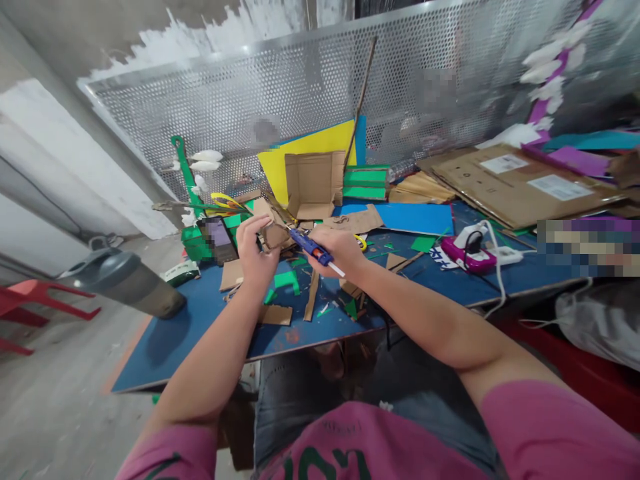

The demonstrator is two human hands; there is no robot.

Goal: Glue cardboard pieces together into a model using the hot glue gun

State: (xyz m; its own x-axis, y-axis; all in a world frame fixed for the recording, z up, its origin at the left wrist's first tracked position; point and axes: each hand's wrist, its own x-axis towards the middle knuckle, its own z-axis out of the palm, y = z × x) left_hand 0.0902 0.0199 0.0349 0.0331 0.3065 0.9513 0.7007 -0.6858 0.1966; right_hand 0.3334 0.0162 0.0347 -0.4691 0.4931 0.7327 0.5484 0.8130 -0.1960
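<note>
Grips a blue glue gun in the right hand, closed fully round the body, with a white glue stick poking out of the back toward the wrist. Pinches a small folded cardboard piece in the left hand, curled shut on it, just above the blue table. Points the nozzle straight at that piece, very near the left fingertips; cannot tell whether tip and cardboard touch.

Risks a burn right there: hot tip or fresh glue against bare skin, with so little room between nozzle and grip. Risks a drip as well onto the green scraps and cardboard offcuts scattered directly below, sticking them to the table. Might smear glue past the seam if the piece, held only by a pinch, twists under the nozzle's push.

Farther out, could catch the white cable with the right elbow, since it trails off the table edge from a pink and white unit. Behind the left hand, a propped phone, near enough to be knocked. Beyond, an open cardboard box, a yellow sheet and a perforated metal panel.
</note>
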